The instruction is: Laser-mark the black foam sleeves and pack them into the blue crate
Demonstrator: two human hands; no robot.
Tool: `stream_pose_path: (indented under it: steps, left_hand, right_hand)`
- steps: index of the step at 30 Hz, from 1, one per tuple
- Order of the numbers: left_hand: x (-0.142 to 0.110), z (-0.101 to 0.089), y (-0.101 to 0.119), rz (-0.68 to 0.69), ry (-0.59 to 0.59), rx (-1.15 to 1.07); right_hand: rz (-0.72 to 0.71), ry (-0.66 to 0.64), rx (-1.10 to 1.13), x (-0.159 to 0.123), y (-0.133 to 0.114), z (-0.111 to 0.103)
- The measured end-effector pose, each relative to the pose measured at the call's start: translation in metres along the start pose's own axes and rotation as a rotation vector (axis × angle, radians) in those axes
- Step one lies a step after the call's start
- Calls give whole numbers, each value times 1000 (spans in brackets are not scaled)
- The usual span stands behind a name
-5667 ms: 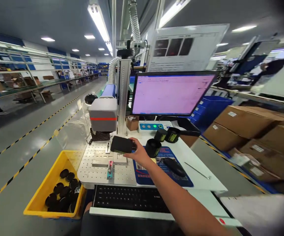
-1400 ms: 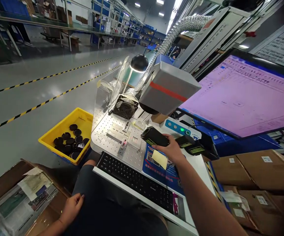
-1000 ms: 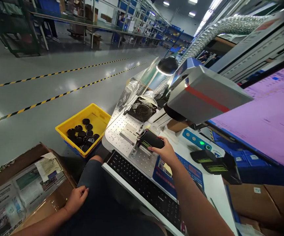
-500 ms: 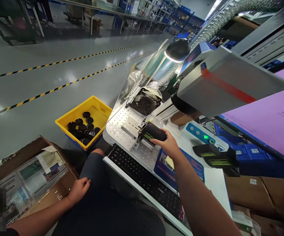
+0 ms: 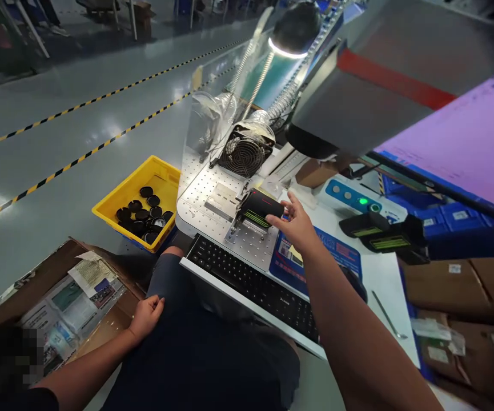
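Observation:
A black case with yellow-green stripes (image 5: 260, 206) sits in a small metal fixture (image 5: 235, 227) on the perforated plate (image 5: 197, 212). A red dot and a thin red line of light show on its top. At the case's right end is my right hand (image 5: 294, 225), fingers apart, with the thumb near or touching the end. My left hand (image 5: 147, 315) rests on my thigh with its fingers curled closed. Two similar black striped pieces (image 5: 384, 231) lie farther right on the white table. Overhead hangs a grey machine head (image 5: 384, 85) with a red band.
A keyboard (image 5: 250, 288) lies on a pull-out tray before me. A fan (image 5: 247, 154) and a lit lamp (image 5: 296, 28) stand beyond the fixture. The yellow bin (image 5: 105, 212) holds several black round pieces. At left is an open carton (image 5: 75, 342); a control box (image 5: 353, 198) is at right.
My right hand's fingers have spread and loosened from the case's end. The case remains in the fixture. My left hand stays curled on my thigh. The view has shifted closer to the table.

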State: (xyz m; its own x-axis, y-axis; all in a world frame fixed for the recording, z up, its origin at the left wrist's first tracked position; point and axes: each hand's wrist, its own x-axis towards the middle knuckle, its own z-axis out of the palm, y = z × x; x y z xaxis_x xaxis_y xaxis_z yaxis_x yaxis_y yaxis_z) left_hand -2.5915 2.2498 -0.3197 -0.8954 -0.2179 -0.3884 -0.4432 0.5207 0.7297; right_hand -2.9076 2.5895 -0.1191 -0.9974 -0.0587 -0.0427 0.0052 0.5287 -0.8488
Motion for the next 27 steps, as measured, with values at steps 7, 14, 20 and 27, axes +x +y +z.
stream_pose_path:
  steps: [7, 14, 20, 27]
  left_hand:
    - [2, -1, 3, 16, -11, 49]
    - [5, 1, 10, 40, -3, 109]
    - [5, 0, 12, 49, 18, 154]
    - [4, 1, 11, 53, 34, 146]
  right_hand:
    - [-161, 553, -162, -113, 20, 11]
    - [-379, 162, -242, -215, 55, 83]
    - [-468, 99, -234, -221, 66, 105]
    - [-501, 95, -243, -218, 63, 102]
